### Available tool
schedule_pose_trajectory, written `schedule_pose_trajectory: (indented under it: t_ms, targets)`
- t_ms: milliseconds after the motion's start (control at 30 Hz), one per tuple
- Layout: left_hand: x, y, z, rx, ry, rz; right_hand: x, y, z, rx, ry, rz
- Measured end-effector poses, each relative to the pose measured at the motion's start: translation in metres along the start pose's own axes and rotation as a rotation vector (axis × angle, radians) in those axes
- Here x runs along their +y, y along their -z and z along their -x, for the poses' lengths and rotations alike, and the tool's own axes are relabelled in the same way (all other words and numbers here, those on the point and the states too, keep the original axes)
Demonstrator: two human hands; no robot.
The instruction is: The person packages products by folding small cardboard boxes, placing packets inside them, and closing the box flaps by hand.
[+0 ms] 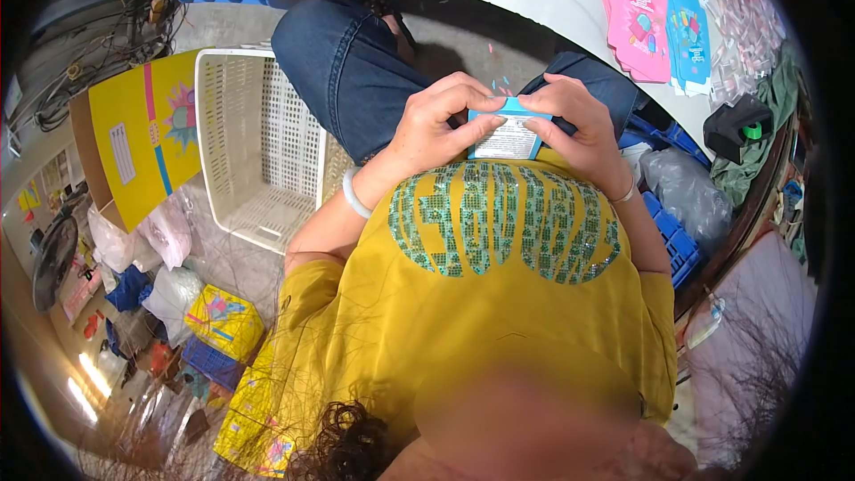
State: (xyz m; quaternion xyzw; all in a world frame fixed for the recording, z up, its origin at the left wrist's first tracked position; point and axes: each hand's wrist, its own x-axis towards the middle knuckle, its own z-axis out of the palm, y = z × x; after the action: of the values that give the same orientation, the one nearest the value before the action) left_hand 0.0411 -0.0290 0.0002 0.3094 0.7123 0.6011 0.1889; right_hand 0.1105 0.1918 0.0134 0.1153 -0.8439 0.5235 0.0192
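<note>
On the left, a white basket (239, 116) on the floor, just beside a yellow box (134, 169) with a pink and blue stripe; farther out, a tangle of cables (76, 71). Lower down, pale bags (169, 232), then yellow cartons (224, 316) with a blue crate (214, 363) between them. On the right, a black item (739, 129) with a green mark, beside a green cloth (761, 169); near these, a clear bag (690, 191) next to a blue basket (668, 236).

No legible text: lettering too unclear on the blue-and-white packet (503, 141), pink cards (643, 27) and yellow shirt (499, 321)
</note>
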Motion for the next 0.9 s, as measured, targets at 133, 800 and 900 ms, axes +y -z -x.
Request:
schedule_pose_trajectory:
  t_ms: [133, 800, 900]
  targets:
    - [-0.001, -0.001, 0.003, -0.049, 0.084, 0.032, -0.001, 0.0, 0.002, -0.011, -0.06, -0.038]
    - [0.01, 0.005, -0.018, 0.081, 0.517, 0.983, -0.009, 0.007, -0.017, 0.172, 0.365, 0.478]
    - [0.003, 0.001, -0.029, 0.118, 0.526, 0.9, 0.007, -0.003, -0.015, 0.185, 0.447, 0.488]
